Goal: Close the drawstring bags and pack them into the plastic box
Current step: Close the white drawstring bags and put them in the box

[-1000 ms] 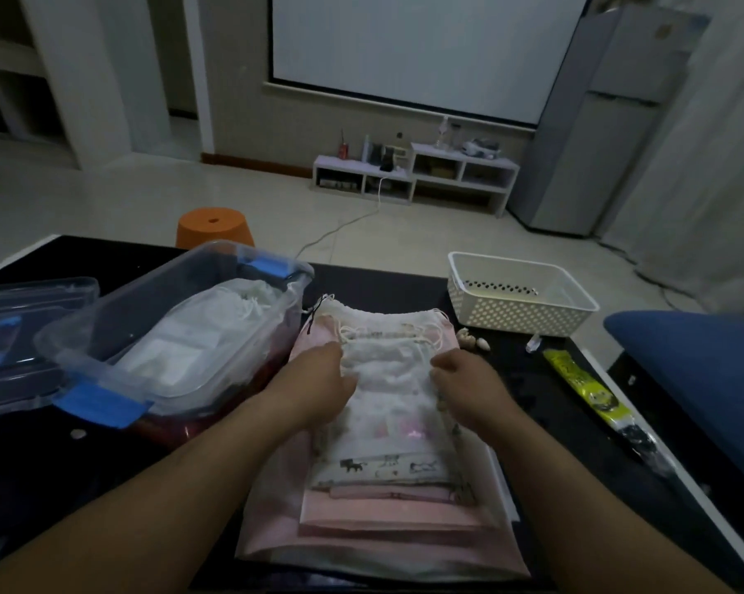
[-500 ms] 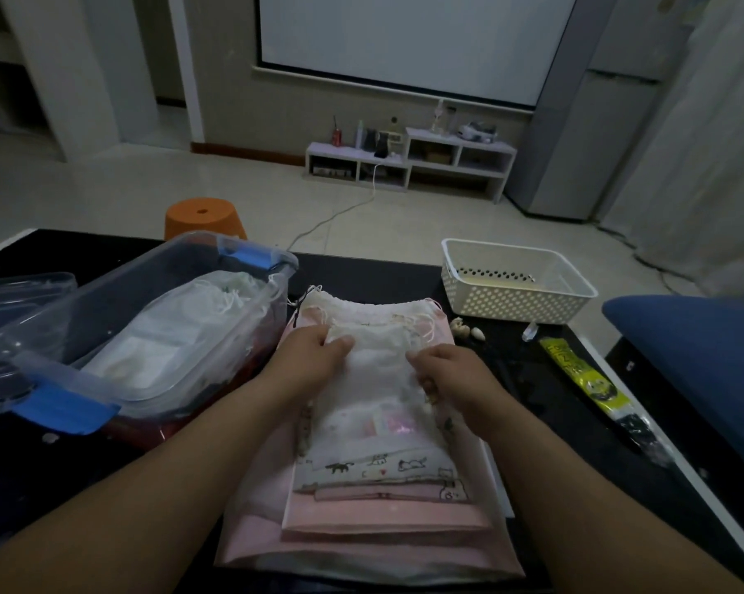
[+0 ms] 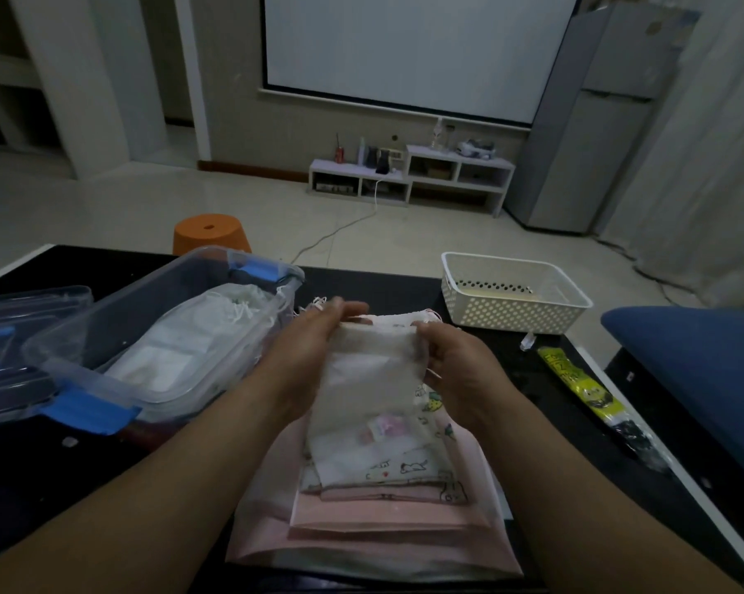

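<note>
On the table (image 3: 533, 379), plastic box (image 3: 147, 293) holds white bags (image 3: 199, 332); left hand (image 3: 310, 349), right hand (image 3: 460, 366) pinch sheer bag (image 3: 370, 379).

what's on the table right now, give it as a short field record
left hand: pinches the top left edge of the sheer white drawstring bag; fingers blurred
right hand: pinches the bag's top right edge
bag top: stretched flat between the hands, not gathered
under it: stack of pink and printed fabric bags
clear plastic box with blue clips: left of the stack, open, white bags inside
white perforated plastic basket: far right on the black table
</note>
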Demonstrator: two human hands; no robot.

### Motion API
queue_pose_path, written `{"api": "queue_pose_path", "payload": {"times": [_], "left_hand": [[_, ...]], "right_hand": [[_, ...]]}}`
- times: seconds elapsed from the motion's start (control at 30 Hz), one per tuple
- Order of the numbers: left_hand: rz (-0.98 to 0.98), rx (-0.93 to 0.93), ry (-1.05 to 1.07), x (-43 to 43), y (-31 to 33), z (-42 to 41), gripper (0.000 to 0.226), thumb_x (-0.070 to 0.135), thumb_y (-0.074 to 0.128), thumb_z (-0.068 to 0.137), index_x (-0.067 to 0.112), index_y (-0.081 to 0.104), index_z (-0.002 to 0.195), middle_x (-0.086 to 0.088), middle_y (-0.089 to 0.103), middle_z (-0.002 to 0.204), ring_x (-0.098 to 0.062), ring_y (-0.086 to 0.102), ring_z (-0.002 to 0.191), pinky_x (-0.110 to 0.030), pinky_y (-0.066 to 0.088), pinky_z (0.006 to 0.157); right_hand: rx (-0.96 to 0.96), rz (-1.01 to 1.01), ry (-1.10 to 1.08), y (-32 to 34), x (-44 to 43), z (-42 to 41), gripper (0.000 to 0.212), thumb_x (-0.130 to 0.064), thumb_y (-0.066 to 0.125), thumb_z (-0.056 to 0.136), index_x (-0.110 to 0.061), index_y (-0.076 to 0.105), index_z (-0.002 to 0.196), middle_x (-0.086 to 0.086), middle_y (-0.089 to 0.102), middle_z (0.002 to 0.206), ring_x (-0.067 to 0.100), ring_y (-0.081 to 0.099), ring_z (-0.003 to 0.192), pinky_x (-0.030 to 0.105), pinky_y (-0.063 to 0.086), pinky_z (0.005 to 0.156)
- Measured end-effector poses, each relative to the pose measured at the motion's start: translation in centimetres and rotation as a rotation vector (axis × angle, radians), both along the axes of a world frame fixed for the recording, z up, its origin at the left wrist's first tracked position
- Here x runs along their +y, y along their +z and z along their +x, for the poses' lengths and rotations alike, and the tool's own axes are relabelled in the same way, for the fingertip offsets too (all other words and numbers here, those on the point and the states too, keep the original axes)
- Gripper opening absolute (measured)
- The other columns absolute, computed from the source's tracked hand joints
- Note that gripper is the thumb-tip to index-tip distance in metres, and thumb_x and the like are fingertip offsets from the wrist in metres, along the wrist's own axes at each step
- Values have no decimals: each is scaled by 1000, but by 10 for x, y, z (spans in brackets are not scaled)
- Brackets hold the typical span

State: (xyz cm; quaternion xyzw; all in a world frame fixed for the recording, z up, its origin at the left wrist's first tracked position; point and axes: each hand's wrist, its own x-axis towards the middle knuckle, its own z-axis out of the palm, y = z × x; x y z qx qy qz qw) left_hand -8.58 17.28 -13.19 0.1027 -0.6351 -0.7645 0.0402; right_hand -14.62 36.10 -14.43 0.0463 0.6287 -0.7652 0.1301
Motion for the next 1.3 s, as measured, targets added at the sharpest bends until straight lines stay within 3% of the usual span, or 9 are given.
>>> {"api": "queue_pose_path", "payload": {"times": [0.13, 0.3, 0.4, 0.53, 0.63, 0.8, 0.93, 1.1, 1.3], "left_hand": [[304, -1, 148, 2, 9, 0, 41, 34, 39, 112, 6, 69, 113, -12, 79, 110, -25, 74, 104, -41, 57, 94], [499, 2, 200, -2, 13, 3, 33, 36, 44, 111, 11, 65, 108, -12, 79, 103, -19, 77, 83, -34, 59, 71], [447, 14, 211, -6, 11, 5, 31, 35, 46, 110, 10, 63, 115, -11, 79, 104, -19, 78, 86, -35, 58, 77], [419, 8, 215, -8, 14, 7, 33, 37, 47, 109, 10, 64, 116, -12, 78, 102, -24, 74, 94, -40, 57, 85], [431, 21, 216, -6, 20, 9, 33, 36, 49, 108, 9, 65, 115, -14, 76, 99, -28, 74, 94, -42, 59, 90], [509, 76, 249, -16, 27, 12, 36, 36, 42, 110, 10, 65, 123, -12, 78, 111, -28, 74, 108, -43, 56, 98], [567, 131, 325, -32, 38, 10, 43, 42, 35, 112, 10, 64, 112, -10, 79, 99, -26, 78, 93, -39, 59, 87], [547, 160, 363, -34, 40, 16, 41, 42, 39, 111, 9, 63, 107, -10, 78, 91, -28, 78, 92, -38, 63, 83], [553, 179, 415, -38, 45, 19, 33, 30, 43, 111, 12, 62, 92, -5, 71, 66, -19, 74, 67, -32, 63, 66]], "right_hand": [[-95, -217, -59, 6, 2, 2, 29, -20, 64, 98, -2, 74, 119, 10, 77, 107, 24, 72, 99, 41, 54, 96], [-119, -428, -125, 14, 12, 2, 42, -15, 60, 97, 4, 64, 135, 16, 73, 122, 26, 68, 101, 35, 54, 89], [-127, -485, -168, 15, 17, 0, 42, -16, 59, 100, 3, 63, 136, 17, 70, 133, 27, 68, 109, 35, 55, 92], [-117, -553, -213, 18, 25, -6, 21, -20, 59, 101, -3, 71, 104, 13, 74, 106, 25, 70, 98, 35, 56, 95], [-128, -595, -228, 17, 28, -11, 20, -21, 64, 96, -3, 72, 95, 13, 72, 108, 28, 71, 103, 40, 54, 106], [-82, -603, -324, 36, 42, -2, 21, -18, 56, 101, -8, 67, 87, 5, 74, 83, 16, 68, 75, 26, 56, 67], [-31, -649, -448, 47, 72, -8, 12, -16, 52, 104, -12, 61, 97, 5, 70, 97, 16, 68, 83, 26, 55, 77], [-18, -651, -517, 53, 92, -2, 13, -7, 53, 101, -6, 65, 97, 8, 69, 95, 18, 68, 87, 25, 57, 83], [-10, -627, -544, 56, 89, 0, 14, -11, 52, 101, -9, 65, 97, 5, 69, 94, 16, 68, 83, 23, 56, 69]]}}
